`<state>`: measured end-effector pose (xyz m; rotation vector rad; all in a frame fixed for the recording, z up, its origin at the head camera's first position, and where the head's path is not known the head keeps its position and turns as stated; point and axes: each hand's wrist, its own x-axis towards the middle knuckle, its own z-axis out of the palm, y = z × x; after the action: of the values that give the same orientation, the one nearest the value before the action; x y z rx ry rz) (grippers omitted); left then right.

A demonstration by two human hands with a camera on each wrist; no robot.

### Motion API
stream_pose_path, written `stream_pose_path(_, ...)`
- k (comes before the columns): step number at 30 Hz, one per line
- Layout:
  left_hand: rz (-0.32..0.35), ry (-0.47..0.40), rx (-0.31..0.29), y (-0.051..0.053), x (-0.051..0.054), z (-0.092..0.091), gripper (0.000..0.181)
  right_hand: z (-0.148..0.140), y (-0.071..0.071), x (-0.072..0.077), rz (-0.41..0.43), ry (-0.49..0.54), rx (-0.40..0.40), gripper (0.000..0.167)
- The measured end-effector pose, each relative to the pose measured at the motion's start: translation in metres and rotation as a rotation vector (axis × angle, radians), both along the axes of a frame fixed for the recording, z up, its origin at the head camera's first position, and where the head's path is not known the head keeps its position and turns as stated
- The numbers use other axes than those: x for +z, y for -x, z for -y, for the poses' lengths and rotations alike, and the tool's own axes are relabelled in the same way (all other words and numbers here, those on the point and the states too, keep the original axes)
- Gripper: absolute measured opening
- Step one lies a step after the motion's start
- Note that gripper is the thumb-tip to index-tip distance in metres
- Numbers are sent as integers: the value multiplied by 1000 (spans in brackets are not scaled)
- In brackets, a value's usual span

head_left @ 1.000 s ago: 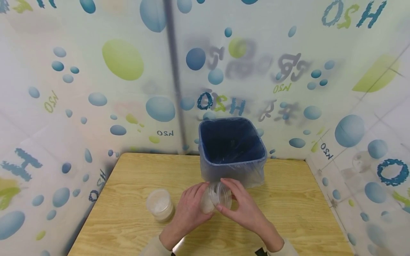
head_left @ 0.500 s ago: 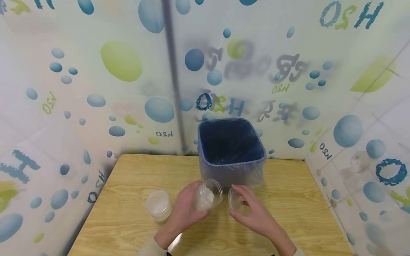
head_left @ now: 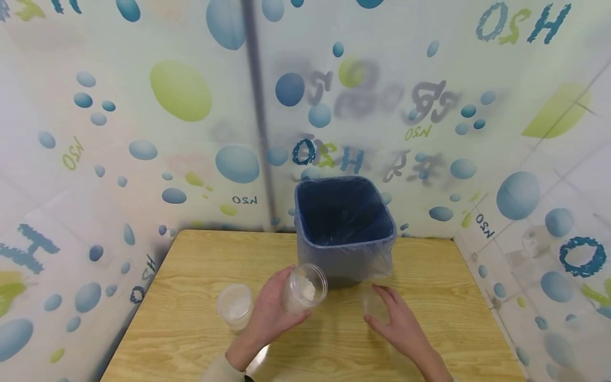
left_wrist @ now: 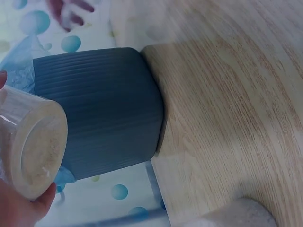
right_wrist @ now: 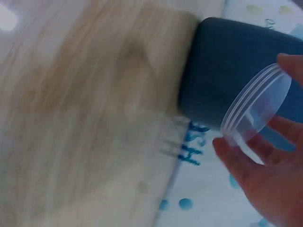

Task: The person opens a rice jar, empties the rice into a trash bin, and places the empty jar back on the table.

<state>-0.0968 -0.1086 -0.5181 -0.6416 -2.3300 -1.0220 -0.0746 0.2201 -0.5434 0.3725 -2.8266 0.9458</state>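
My left hand (head_left: 273, 313) grips a clear round jar (head_left: 297, 297), tilted, its open mouth toward the right and white stuff inside. In the left wrist view the base of that jar (left_wrist: 40, 149) faces the camera. My right hand (head_left: 403, 324) holds a clear lid (head_left: 374, 304) by its rim, apart from the jar. The right wrist view shows the lid (right_wrist: 258, 101) between thumb and fingers of the right hand (right_wrist: 272, 184). Left of my left hand, a second clear jar (head_left: 235, 306) with white contents stands on the table.
A dark blue bin (head_left: 345, 260) with a clear plastic liner stands at the back of the wooden table (head_left: 210, 260), just beyond the hands. Behind and beside the table hangs a patterned sheet (head_left: 191, 154) with blue and green spots.
The lid has come off the jar and moved right with my right hand. My left hand has shifted slightly left with the jar, whose mouth now shows.
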Motion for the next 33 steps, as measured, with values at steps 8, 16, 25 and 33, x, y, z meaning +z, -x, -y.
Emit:
stream_pose_path(8, 81, -88, 5, 0, 4, 4, 97, -11, 9, -18, 45, -80, -63, 73)
stream_pose_path(16, 91, -122, 16, -1, 6, 6, 98, -20, 14, -33, 153, -199, -118, 73)
stream_pose_path(25, 54, -125, 45, 0, 6, 9, 100, -30, 11, -48, 276, -259, -161, 76)
stream_pose_path(33, 35, -136, 55, 0, 10, 11, 100, -34, 12, -54, 282, -278, -153, 80)
